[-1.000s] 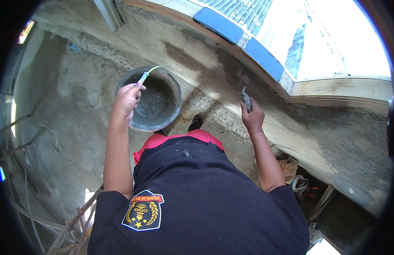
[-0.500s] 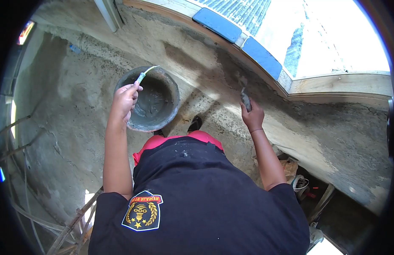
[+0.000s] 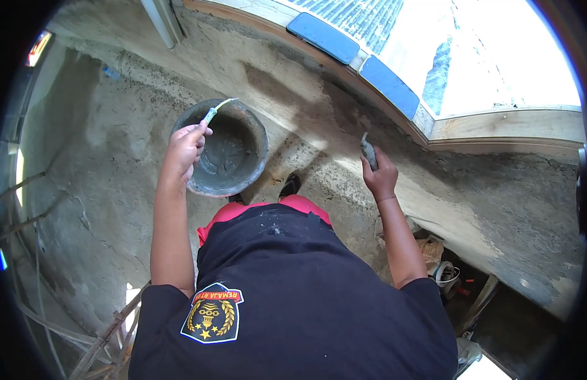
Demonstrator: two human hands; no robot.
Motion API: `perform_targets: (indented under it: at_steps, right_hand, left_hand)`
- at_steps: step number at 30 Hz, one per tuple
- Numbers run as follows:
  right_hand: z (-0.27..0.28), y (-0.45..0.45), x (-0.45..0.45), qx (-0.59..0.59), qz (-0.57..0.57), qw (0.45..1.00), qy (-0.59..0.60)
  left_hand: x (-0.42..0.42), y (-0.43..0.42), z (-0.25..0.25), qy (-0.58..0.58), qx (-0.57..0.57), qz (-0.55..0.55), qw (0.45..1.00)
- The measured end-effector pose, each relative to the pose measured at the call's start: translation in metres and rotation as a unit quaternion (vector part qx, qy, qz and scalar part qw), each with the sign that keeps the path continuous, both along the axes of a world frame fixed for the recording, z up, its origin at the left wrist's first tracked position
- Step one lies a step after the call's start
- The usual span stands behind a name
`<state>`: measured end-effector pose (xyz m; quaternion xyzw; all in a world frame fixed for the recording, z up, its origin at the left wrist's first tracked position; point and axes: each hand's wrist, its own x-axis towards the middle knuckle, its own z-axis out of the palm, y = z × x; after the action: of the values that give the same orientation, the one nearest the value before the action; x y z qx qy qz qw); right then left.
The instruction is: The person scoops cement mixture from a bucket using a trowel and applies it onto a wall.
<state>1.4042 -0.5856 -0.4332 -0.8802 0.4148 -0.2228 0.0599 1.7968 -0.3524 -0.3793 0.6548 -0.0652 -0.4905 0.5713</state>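
My left hand [image 3: 188, 151] is closed around a slim tool with a pale green handle [image 3: 210, 116]. Its thin, curved, yellowish end points up and right over the rim of a round grey bucket [image 3: 258, 166] with wet mortar [image 3: 227, 149] inside. On the right, my right hand [image 3: 380, 173] grips what looks like a trowel [image 3: 369, 152] by its grey, mortar-smeared handle. A thin bent neck rises from that handle near the plastered wall [image 3: 426, 190]; the blade is hard to make out against the wall.
Two phones [image 3: 323, 37] [image 3: 389, 86] lie along the wooden window frame [image 3: 508, 128]. Wooden poles [image 3: 110, 335] stand at lower left. A white pail [image 3: 446, 273] sits in a dark recess at lower right. My shoe [image 3: 291, 185] is beside the bucket.
My right hand has shifted slightly right and down with the trowel, whose neck now shows more plainly. My left hand and the bucket are almost unchanged.
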Motion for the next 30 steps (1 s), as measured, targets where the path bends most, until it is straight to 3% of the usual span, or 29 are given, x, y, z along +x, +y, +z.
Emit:
perform_targets:
  at_steps: [21, 30]
  right_hand:
    - [0.007, 0.017, 0.003, 0.013, -0.015, 0.999, -0.026]
    - [-0.018, 0.015, 0.0, 0.011, -0.073, 0.997, 0.017]
  left_hand:
    - [0.003, 0.005, -0.003, -0.005, 0.007, -0.006, 1.0]
    - [0.0, 0.007, -0.002, -0.002, 0.007, 0.0, 1.0]
